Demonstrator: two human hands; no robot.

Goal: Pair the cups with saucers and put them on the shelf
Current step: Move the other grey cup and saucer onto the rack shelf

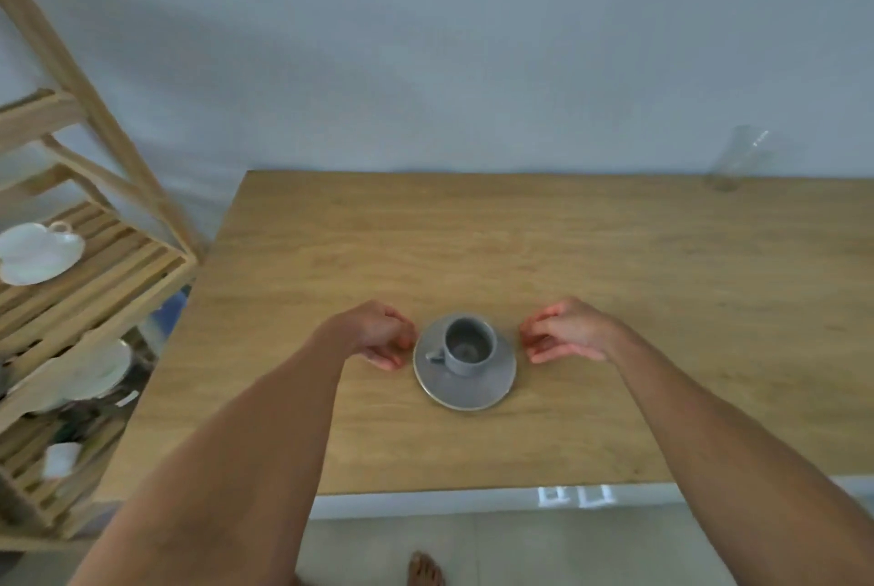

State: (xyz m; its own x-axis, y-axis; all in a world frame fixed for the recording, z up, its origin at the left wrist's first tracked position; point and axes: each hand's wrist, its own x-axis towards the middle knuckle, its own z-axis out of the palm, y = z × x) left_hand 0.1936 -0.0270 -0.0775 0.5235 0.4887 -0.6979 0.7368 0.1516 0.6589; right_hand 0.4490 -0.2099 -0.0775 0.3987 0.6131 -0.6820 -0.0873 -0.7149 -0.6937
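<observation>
A grey cup (pixel 468 345) stands upright on a grey saucer (pixel 473 389) in the middle of the wooden table (pixel 615 282), its handle pointing left. My left hand (pixel 378 334) hovers at the saucer's left rim, fingers curled and holding nothing; whether it touches the rim I cannot tell. My right hand (pixel 567 332) sits a little apart from the right rim, fingers curled and apart, holding nothing. On the wooden shelf (pixel 109 273) at the left stands a white cup on a white saucer (pixel 40 252).
A clear glass (pixel 738 159) stands at the table's far right edge by the wall. Lower shelf levels hold white plates (pixel 90 370) and a white cup (pixel 61 458). The shelf stands close to the table's left edge. My bare foot (pixel 425 571) is on the floor below.
</observation>
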